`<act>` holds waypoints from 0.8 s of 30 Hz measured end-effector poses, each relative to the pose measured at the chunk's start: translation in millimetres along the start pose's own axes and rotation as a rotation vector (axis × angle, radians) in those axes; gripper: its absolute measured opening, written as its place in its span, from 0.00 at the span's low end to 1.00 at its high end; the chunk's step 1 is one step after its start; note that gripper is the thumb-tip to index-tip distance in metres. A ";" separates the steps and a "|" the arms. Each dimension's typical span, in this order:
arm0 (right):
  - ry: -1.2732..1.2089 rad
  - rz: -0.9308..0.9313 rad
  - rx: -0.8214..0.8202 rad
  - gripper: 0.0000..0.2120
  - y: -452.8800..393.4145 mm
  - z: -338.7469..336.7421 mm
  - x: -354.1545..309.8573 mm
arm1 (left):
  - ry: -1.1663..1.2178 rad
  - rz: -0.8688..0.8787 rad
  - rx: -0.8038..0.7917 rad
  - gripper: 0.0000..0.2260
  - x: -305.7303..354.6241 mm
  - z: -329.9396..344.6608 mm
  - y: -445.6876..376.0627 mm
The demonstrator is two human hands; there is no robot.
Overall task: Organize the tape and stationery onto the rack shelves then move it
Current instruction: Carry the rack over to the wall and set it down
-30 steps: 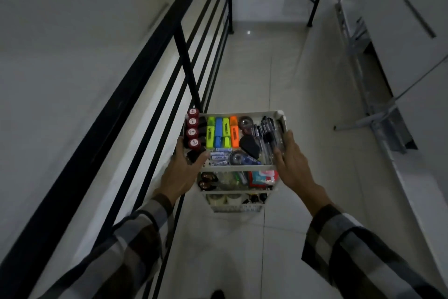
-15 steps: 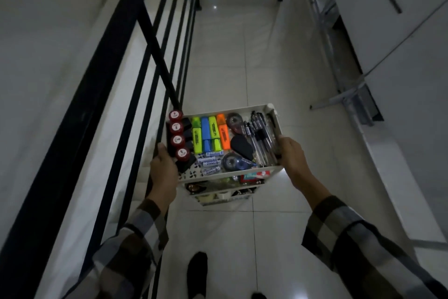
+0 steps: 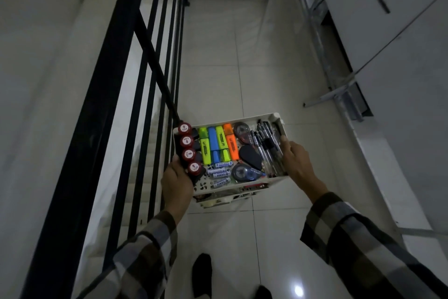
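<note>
Carried farther along the railing [image 3: 135, 61], the rack [image 3: 242, 186] stays gripped at both sides by left hand [image 3: 177, 181] and right hand [image 3: 297, 161].

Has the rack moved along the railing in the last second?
Yes. The rack has been carried forward beside the black railing, past its slanted post.

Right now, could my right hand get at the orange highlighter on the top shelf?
Probably not yet: the right hand is gripping the rack. The orange highlighter lies uncovered past the pens.
</note>
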State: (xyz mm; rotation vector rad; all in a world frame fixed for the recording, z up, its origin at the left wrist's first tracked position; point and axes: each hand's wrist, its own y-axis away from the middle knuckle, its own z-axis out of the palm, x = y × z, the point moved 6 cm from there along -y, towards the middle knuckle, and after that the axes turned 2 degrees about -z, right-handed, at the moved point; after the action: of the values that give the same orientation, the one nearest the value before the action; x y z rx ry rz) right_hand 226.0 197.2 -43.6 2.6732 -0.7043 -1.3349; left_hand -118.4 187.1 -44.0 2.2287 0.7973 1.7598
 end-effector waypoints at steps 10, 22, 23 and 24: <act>-0.003 -0.236 0.048 0.29 7.8 0.8 -13.7 | -0.203 0.228 0.068 0.30 14.7 2.3 9.6; 0.129 -0.378 0.010 0.32 -3.1 -1.2 -11.0 | -0.175 0.267 0.109 0.31 10.2 10.0 11.5; 0.131 -0.358 0.005 0.33 -5.2 -0.7 -6.1 | -0.168 0.267 0.112 0.32 9.5 11.2 11.8; 0.134 -0.345 -0.002 0.33 -6.1 -0.8 -3.1 | -0.160 0.272 0.117 0.32 9.8 12.3 13.0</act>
State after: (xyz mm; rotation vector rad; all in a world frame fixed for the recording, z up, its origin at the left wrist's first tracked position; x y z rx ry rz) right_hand 227.3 203.9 -42.4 2.9445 -0.2334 -1.1982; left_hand -101.5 183.6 -33.1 2.6237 0.6016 1.6516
